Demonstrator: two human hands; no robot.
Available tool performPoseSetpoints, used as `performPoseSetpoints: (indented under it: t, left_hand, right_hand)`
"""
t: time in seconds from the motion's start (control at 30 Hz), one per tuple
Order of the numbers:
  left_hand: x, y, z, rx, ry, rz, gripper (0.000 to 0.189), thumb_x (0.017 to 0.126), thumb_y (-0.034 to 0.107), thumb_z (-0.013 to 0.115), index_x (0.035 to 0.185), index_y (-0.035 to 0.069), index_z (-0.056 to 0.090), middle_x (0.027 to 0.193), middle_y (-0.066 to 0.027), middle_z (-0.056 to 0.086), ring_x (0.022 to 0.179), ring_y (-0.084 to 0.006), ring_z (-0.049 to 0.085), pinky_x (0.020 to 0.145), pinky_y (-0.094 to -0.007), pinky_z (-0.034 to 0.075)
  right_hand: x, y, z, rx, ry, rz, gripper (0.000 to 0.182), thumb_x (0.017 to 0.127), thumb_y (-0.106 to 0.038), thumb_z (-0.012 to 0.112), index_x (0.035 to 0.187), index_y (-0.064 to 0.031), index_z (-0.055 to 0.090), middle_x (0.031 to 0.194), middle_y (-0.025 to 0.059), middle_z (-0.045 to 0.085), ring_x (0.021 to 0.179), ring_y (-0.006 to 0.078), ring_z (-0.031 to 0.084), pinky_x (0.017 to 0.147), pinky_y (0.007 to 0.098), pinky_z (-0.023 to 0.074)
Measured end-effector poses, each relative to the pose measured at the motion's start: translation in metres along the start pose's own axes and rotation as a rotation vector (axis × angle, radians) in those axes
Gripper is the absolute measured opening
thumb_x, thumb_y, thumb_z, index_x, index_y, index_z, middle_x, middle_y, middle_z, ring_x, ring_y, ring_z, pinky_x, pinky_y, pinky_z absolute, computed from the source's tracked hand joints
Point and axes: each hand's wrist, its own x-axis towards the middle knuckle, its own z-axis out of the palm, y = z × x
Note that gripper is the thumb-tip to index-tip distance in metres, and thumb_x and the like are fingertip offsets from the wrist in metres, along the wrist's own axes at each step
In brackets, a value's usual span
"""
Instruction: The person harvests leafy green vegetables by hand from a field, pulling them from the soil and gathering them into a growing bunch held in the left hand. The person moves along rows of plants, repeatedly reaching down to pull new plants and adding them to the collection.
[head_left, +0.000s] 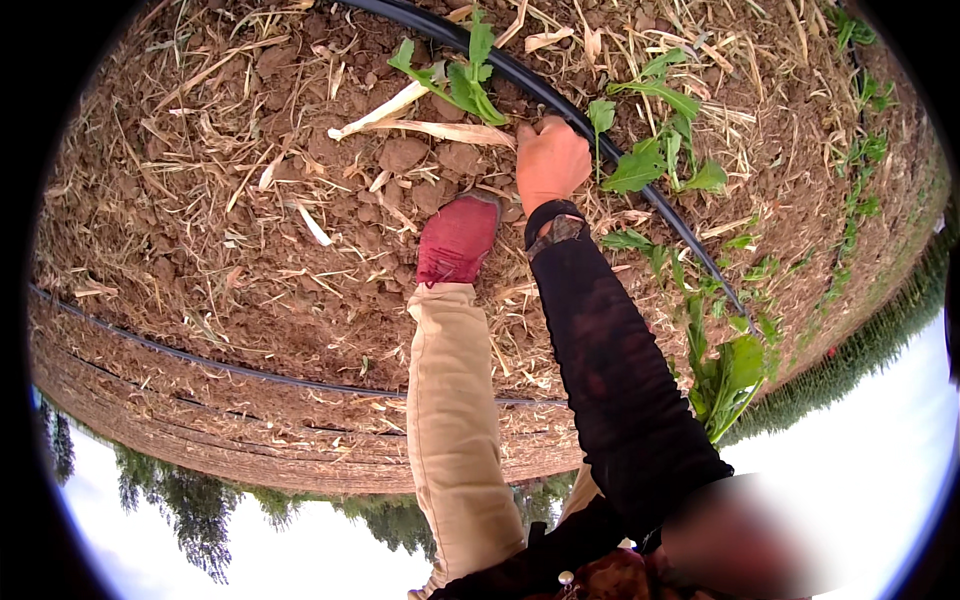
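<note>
My right hand (553, 161), below a black sleeve and wristband, reaches to the soil with its fingers curled beside a black drip irrigation hose (525, 79). What its fingertips hold, if anything, is hidden. A leafy green plant (469, 86) stands just left of the fingers, its stem base close to them. Right of the hand, more broad-leaved green plants (667, 154) grow along the hose. My left hand is out of view. A bunch of cut or pulled-looking green leaves (724, 382) sticks out from behind my right forearm; what holds it is hidden.
My foot in a red shoe (459, 236) stands on brown, cloddy soil left of the hand. Dry straw and pale corn husks (450, 131) lie about. Another hose (225, 364) crosses behind my leg. A further row of green plants (862, 172) runs at the right.
</note>
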Motion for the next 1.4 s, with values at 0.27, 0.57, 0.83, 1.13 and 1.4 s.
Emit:
performPoseSetpoints:
  t: [0.27, 0.57, 0.83, 1.13, 1.4]
  left_hand:
    - [-0.002, 0.001, 0.002, -0.036, 0.026, -0.008, 0.033, 0.083, 0.014, 0.049, 0.114, -0.001, 0.047, 0.098, -0.0166, 0.062, 0.09, -0.0348, 0.06, 0.075, -0.0408, 0.048]
    - [-0.001, 0.0, 0.006, -0.068, 0.033, -0.013, 0.033, 0.084, 0.013, 0.049, 0.114, -0.001, 0.047, 0.098, -0.0158, 0.062, 0.09, -0.0334, 0.059, 0.075, -0.0398, 0.048]
    - [-0.002, -0.002, 0.011, -0.089, 0.063, -0.01, 0.033, 0.084, 0.013, 0.05, 0.114, -0.001, 0.047, 0.098, -0.0151, 0.062, 0.09, -0.0321, 0.059, 0.075, -0.039, 0.048]
    - [-0.002, -0.004, 0.012, -0.136, 0.091, -0.002, 0.033, 0.084, 0.012, 0.05, 0.115, 0.0, 0.047, 0.098, -0.0143, 0.061, 0.09, -0.0308, 0.059, 0.075, -0.0381, 0.048]
    - [0.001, 0.0, 0.016, -0.175, 0.103, 0.012, 0.033, 0.084, 0.012, 0.05, 0.115, 0.0, 0.047, 0.098, -0.0136, 0.061, 0.09, -0.0295, 0.059, 0.075, -0.0373, 0.048]
  right_hand:
    - [-0.01, -0.011, 0.001, 0.183, -0.052, 0.068, 0.016, 0.072, -0.016, 0.062, 0.081, -0.0041, 0.068, 0.076, 0.0204, 0.064, 0.072, 0.0381, 0.062, 0.069, 0.0426, 0.05]
    - [-0.039, 0.002, -0.001, 0.208, -0.163, -0.215, 0.044, 0.075, 0.0, 0.051, 0.118, -0.0032, 0.054, 0.1, 0.0185, 0.06, 0.085, 0.0377, 0.06, 0.072, 0.0441, 0.0488]
    - [-0.031, 0.019, -0.029, 0.13, -0.188, -0.499, 0.058, 0.072, -0.002, 0.059, 0.127, -0.0117, 0.046, 0.099, 0.0156, 0.057, 0.077, 0.0337, 0.062, 0.064, 0.0429, 0.0501]
    - [-0.019, 0.019, -0.028, 0.053, -0.193, -0.505, 0.066, 0.071, 0.001, 0.052, 0.133, -0.0162, 0.039, 0.105, 0.0184, 0.057, 0.071, 0.0374, 0.061, 0.061, 0.0452, 0.0495]
    - [-0.037, 0.037, -0.022, -0.113, -0.307, -0.526, 0.053, 0.076, -0.004, 0.054, 0.128, -0.0052, 0.042, 0.092, 0.0155, 0.059, 0.069, 0.0325, 0.063, 0.059, 0.0402, 0.0501]
